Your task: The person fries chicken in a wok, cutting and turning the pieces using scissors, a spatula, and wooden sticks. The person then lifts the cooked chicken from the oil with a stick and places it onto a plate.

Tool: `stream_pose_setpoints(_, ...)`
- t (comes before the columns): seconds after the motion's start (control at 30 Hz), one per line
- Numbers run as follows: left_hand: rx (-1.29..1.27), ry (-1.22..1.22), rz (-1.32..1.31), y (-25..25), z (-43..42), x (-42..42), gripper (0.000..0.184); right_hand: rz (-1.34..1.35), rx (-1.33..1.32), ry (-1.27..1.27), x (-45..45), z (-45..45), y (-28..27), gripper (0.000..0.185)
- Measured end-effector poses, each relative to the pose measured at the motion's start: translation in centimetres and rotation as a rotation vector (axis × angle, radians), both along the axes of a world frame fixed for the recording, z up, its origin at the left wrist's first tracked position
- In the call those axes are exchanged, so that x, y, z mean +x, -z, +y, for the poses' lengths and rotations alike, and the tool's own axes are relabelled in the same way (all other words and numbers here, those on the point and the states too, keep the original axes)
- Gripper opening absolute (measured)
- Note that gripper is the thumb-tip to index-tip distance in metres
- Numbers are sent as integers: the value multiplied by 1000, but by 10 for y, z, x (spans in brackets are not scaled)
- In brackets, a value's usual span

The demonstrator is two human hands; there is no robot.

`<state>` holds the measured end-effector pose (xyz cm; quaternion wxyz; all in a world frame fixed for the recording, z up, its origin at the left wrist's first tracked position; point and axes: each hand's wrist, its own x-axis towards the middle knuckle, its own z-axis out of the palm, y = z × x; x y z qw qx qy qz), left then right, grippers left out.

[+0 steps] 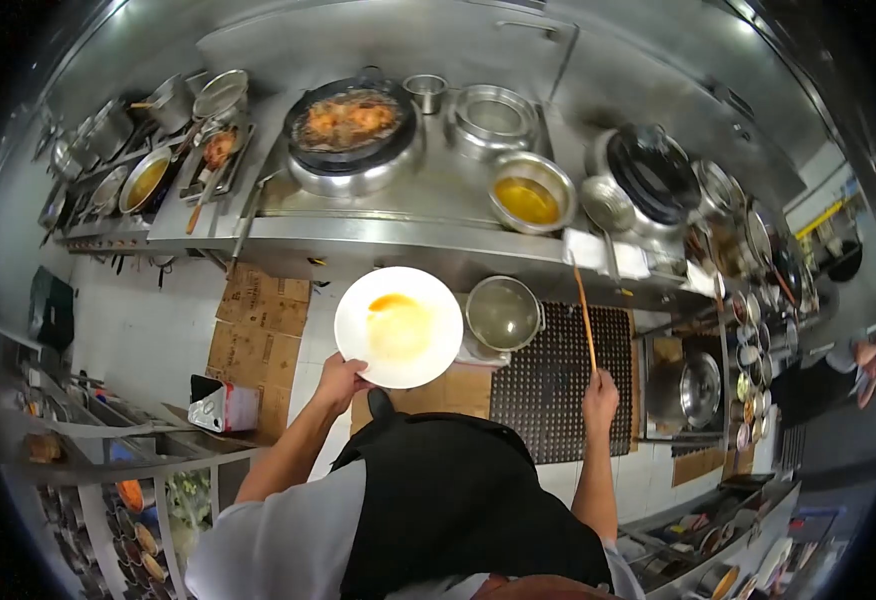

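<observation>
My left hand (342, 382) grips the rim of a white plate (423, 345), which is held out in front of the black apron. An orange-brown smear of sauce lies on the plate. Off to the right, my right hand (600, 397) is closed around the lower end of a long thin wooden stick (585, 315). The stick's far end reaches up to a white cloth (598, 252) on the counter edge; whether they touch I cannot tell. Beyond the plate, browned pieces of food (351, 120) bubble in oil in a black wok (303, 150).
A steel bowl of yellow oil (528, 202) stands near the counter's front edge, left of a perforated skimmer (608, 207). Below the counter is a pot of cloudy liquid (504, 314). A black rubber mat (558, 400) covers the floor. At far right, another person's hands (868, 368) show.
</observation>
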<state>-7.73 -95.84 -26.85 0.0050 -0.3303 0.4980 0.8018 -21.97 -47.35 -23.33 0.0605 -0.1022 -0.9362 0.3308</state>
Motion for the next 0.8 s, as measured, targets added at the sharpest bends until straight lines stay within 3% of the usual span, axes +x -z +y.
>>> stream_pose_setpoints(0.03, -44, -46, -24, 0, -24, 2, 39, -32, -8, -55, -29, -40, -18, 26)
stream_pose_setpoints(0.1, -51, -87, -8, 8, -70, 4, 45, 252, 11, -329, -94, -104, -12, 20)
stream_pose_setpoints(0.17, -38, -134, 22, 25, -111, 6, 51, 216, 70, -445, -146, -185, -48, 20)
stream_pose_setpoints(0.3, -41, -247, 55, -10, -152, -1, 41, 402, 162, -623, -244, -324, -87, 23)
stream_pose_setpoints(0.43, -53, -349, 70, -21, -176, -11, 39, 333, 266, -624, -323, -433, -105, 25)
stream_pose_setpoints(0.63, -5, -477, 53, -44, -194, -37, 38, 124, 347, -602, -402, -523, -95, 23)
stream_pose_setpoints(0.8, -15, -528, 55, -36, -205, -67, 40, 129, 375, -683, -454, -520, -82, 22)
